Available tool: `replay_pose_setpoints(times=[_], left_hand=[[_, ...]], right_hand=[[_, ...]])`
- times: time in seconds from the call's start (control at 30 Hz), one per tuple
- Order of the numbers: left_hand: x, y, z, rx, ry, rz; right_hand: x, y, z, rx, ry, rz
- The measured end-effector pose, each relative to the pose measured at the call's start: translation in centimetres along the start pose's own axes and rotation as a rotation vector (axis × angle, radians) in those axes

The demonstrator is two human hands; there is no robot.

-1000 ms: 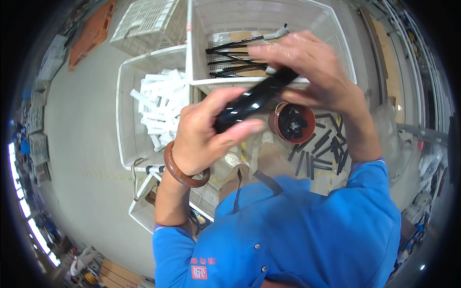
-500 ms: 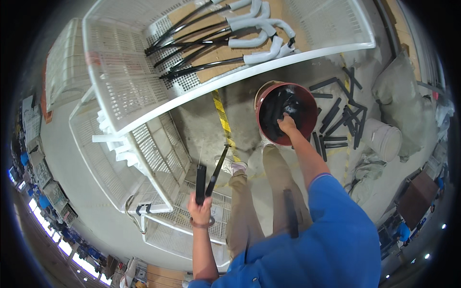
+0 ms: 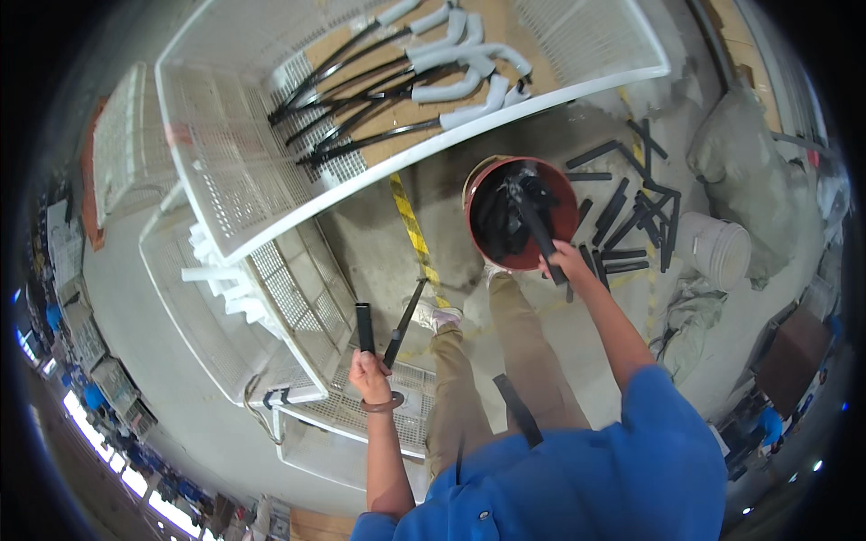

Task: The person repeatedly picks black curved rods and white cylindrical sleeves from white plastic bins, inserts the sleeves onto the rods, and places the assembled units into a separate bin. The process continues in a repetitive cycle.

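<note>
Plainly, the right hand [image 3: 566,261] is gripping a black tube [image 3: 539,227] near its lower end, fingers wrapping round it, while the rest of the tube is slanting up and leftward from them over the red bucket [image 3: 566,206] (dark pieces [image 3: 492,225] are filling much of its inside). Meanwhile the left hand [image 3: 369,375] is keeping its fingers curled around a short, thick black piece [image 3: 364,329], which is sticking up beyond them, and a thinner black rod [image 3: 404,322], which is leaning off to the right. Black strips [image 3: 613,206] are lying on the floor [image 3: 370,234] right of the bucket.
</note>
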State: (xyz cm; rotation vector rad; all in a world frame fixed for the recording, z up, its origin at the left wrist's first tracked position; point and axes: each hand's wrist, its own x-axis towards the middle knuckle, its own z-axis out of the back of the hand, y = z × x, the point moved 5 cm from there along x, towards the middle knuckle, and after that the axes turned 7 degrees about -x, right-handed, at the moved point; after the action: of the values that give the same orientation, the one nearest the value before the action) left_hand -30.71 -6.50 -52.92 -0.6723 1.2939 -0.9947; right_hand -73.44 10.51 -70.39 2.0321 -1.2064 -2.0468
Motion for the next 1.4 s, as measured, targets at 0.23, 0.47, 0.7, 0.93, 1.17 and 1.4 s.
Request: replay_pose_setpoints(times=[0.23, 0.47, 0.7, 0.93, 1.17, 1.4], left_hand=[[-2.1, -12.7, -1.0, 0.379, 0.187, -0.235], [-7.4, -27.9, -1.0, 0.244, 0.300, -0.479], [-12.1, -34.8, 2.2, 0.173, 0.353, -0.523], [-14.1, -36.2, 3.2, 0.263, 0.312, -0.649], [-15.1, -35.1, 3.3, 0.247, 0.297, -0.628], [-15.4, -33.5, 5.4, 0.207, 0.259, -0.535]], right_hand=[[-23.6, 13.5, -3.2, -0.094, 0.171, 0.305], [-26.8, 27.7, -13.7, -0.731, -0.232, 1.061], [-35.7, 34.3, -18.1, -1.002, -0.153, 1.482], [-37.4, 36.3, -21.8, -1.119, -0.046, 1.669], [-38.7, 35.7, -25.6, -1.193, 0.166, 1.750], [-37.6, 35.3, -26.2, -1.224, 0.151, 1.731]])
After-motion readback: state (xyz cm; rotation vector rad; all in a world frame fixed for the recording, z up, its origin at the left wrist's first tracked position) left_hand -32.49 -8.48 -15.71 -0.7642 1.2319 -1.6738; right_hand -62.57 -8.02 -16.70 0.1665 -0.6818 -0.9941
